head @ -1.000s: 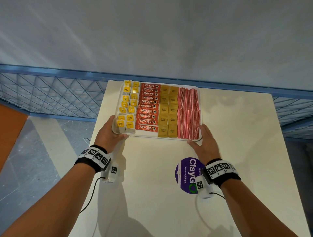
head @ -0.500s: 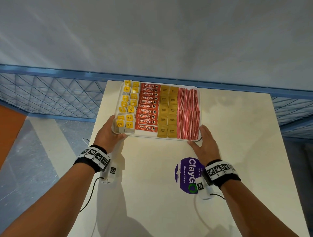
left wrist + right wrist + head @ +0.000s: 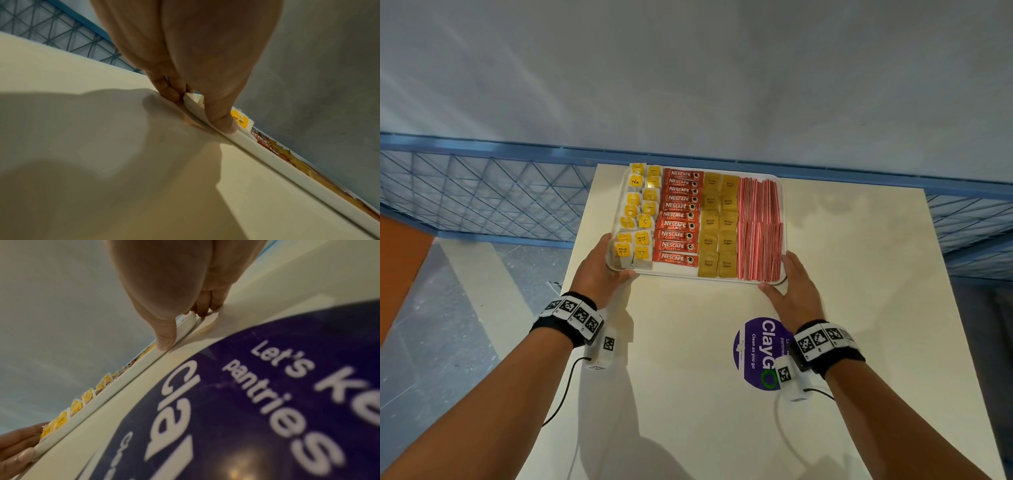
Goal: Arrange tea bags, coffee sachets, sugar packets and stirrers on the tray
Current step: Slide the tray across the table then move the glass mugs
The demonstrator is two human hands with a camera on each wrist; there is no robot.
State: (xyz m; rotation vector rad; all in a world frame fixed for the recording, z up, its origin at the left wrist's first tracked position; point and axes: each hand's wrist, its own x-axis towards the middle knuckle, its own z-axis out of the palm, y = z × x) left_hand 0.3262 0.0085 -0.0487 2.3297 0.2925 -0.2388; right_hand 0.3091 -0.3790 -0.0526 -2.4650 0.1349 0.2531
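Note:
A white tray (image 3: 674, 272) lies at the far left of the cream table (image 3: 859, 274). It holds yellow tea bags (image 3: 635, 219), red Nescafe coffee sachets (image 3: 678, 216), brown sugar packets (image 3: 719, 222) and red-striped stirrers (image 3: 759, 226) in neat columns. My left hand (image 3: 602, 270) grips the near-left corner; in the left wrist view its thumb (image 3: 222, 120) lies on the rim (image 3: 267, 154) beside a tea bag (image 3: 239, 120). My right hand (image 3: 791, 284) grips the near-right corner, thumb (image 3: 164, 337) on the rim (image 3: 127, 378), fingers curled at the side.
A round purple ClayGo sticker (image 3: 760, 353) sits on the table just in front of my right wrist. A blue mesh railing (image 3: 482, 195) runs behind and left of the table, below a grey wall. The table's left edge is close to the tray.

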